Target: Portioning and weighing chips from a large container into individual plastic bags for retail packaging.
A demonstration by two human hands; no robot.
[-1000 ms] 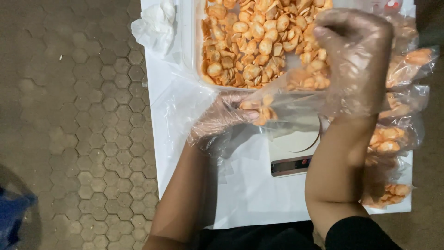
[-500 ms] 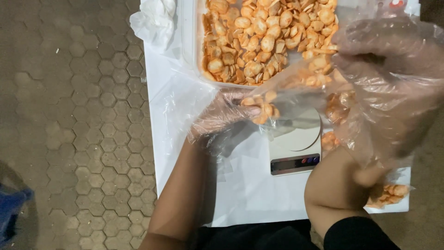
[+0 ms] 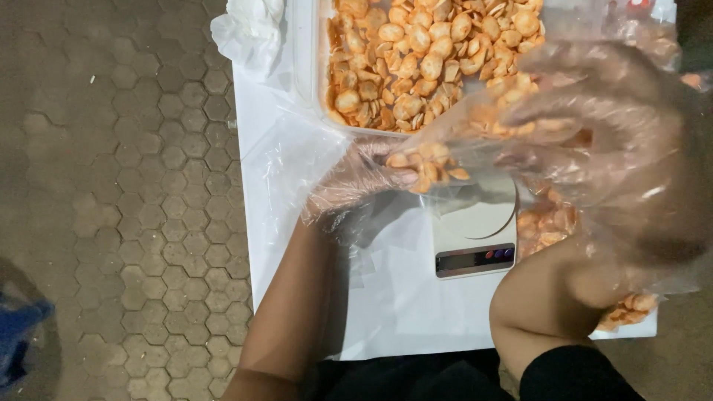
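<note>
- Left hand, gloved, fingers pinched on the clear bag at frame centre, a few crackers inside.
- Scale below it bare; weighing undone.
- Tray above remains heaped.
- Right hand, fingers spread wide, blurred.

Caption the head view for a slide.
Gloved left hand holds a clear bag of orange crackers above a kitchen scale; gloved right hand hovers nearby.

Left hand pinched shut, right hand spread, raised
</note>
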